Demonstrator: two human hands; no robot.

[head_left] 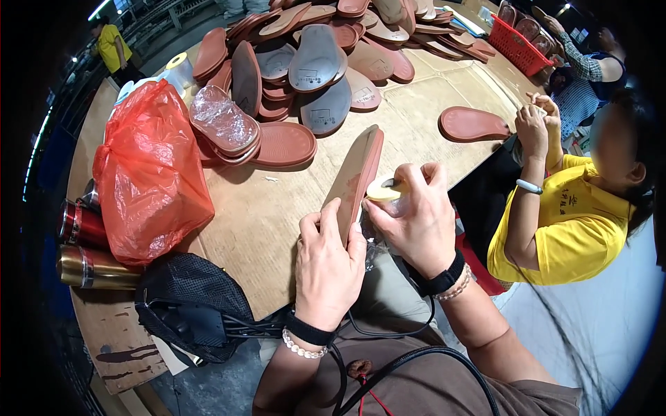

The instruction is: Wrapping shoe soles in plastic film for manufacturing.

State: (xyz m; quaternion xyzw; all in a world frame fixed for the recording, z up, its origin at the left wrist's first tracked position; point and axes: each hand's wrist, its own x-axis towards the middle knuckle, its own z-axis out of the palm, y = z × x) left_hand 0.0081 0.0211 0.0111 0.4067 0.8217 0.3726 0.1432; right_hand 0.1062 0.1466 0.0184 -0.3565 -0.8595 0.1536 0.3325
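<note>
My left hand point(329, 258) grips a reddish-brown shoe sole point(354, 182), fingers on its tan face and thumb on its edge. The sole stands tilted up on its side. Beside it, my right hand point(420, 220) is closed around a small roll of clear film point(386, 188) with a pale yellow core. The roll is right by the sole's edge; whether film joins the two I cannot tell. Crumpled clear film point(370, 251) hangs below, between my hands. Left of the sole, stacked soles point(284, 143) lie on the cardboard-covered table point(257, 229), one wrapped in clear film point(223, 119).
A heap of soles point(316, 59) covers the table's far side; a single sole point(474, 125) lies right. At left are a red plastic bag point(151, 173), metal bottles point(97, 267) and a black mesh bag point(198, 298). A co-worker in yellow point(562, 229) sits right, near a red basket point(517, 45).
</note>
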